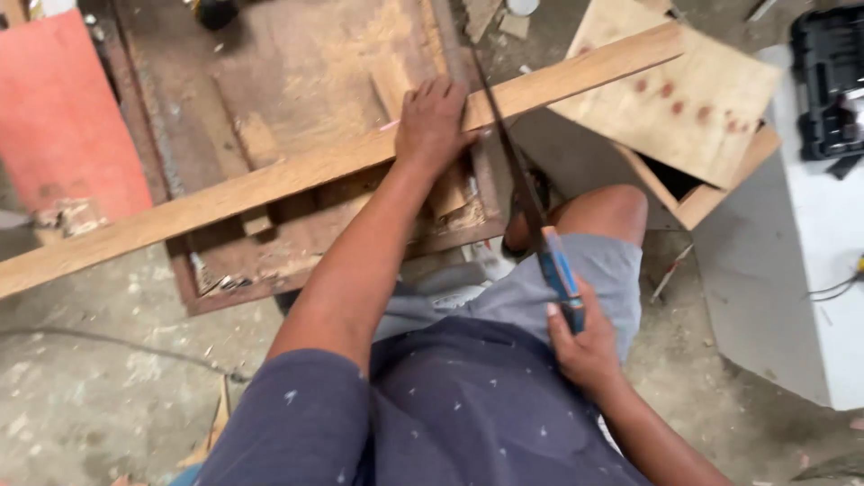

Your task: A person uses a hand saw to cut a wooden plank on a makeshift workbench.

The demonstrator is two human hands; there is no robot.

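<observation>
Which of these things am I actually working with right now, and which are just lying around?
In use:
- long wooden plank, pressed down by the left hand
- handsaw, gripped by the right hand
- wooden work frame under the plank

Lying about:
- plywood box
- black tool case
- red board

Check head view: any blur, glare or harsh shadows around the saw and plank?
Head view: flat daylight, no harsh shadows or glare; handsaw blade smeared by motion blur, right hand slightly soft; left hand and plank fairly sharp; white surface at right bright, near blown out.
</observation>
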